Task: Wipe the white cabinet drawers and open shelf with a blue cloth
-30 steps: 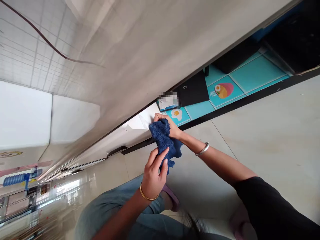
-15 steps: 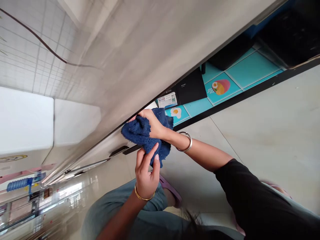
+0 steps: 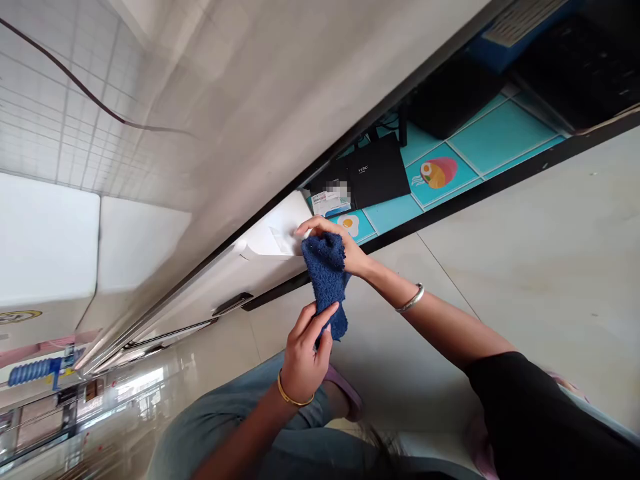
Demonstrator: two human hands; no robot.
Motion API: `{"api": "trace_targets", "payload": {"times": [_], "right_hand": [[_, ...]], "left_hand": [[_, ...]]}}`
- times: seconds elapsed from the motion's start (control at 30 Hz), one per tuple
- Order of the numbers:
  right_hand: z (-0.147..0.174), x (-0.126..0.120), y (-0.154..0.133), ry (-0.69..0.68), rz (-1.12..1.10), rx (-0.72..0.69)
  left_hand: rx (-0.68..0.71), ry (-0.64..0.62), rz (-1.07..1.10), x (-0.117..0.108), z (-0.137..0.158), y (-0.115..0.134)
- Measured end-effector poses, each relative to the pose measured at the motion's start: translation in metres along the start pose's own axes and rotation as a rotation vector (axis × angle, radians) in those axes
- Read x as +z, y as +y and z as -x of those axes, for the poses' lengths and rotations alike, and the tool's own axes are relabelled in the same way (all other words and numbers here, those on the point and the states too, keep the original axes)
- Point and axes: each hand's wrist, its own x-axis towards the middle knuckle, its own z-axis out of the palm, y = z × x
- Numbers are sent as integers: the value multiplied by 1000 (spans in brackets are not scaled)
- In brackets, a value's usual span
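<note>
A dark blue fluffy cloth [image 3: 326, 270] hangs between my two hands at the front of a white cabinet. My right hand [image 3: 343, 241], a silver bangle at its wrist, grips the cloth's upper end. Its fingertips reach over the cabinet's white shelf edge, and a small pale bit beside them is too small to make out. Below, my left hand [image 3: 309, 347], with a gold bangle, pinches the lower end between thumb and fingers. Directly behind the cloth lies the white shelf [image 3: 275, 230], whose inside is partly hidden.
Right of my hands, a black H3C box [image 3: 377, 172] and a printed card [image 3: 333, 200] rest on a turquoise tile-patterned shelf liner [image 3: 487, 147]. Above runs a glossy countertop [image 3: 260, 107]. A dark cabinet handle [image 3: 233, 304] juts out at left. Pale floor tiles [image 3: 525, 240] stretch to the right.
My right hand has drawn back slightly to the right, away from the shelf edge. The bunched cloth now hangs longer between both hands, and more of the white shelf shows.
</note>
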Motion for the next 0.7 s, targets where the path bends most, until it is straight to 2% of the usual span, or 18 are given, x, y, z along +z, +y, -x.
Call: {"api": "trace_targets", "payload": {"times": [0.1,0.2,0.37,0.53,0.7], "right_hand": [[-8,2,-8,-2,-118,92],[-8,7,-4,46,-127,154],[-8,13,5,74,-33,109],[-13,12,11,36,2,107],[-17,16,10,60,51,50]], "left_hand": [[5,25,-6,-1,-2,0],[46,31,-24,0,-4,1],[76,53,-59,3,-7,4],[49,54,-66,1,-6,2],[10,78,-46,-4,-1,-3]]}}
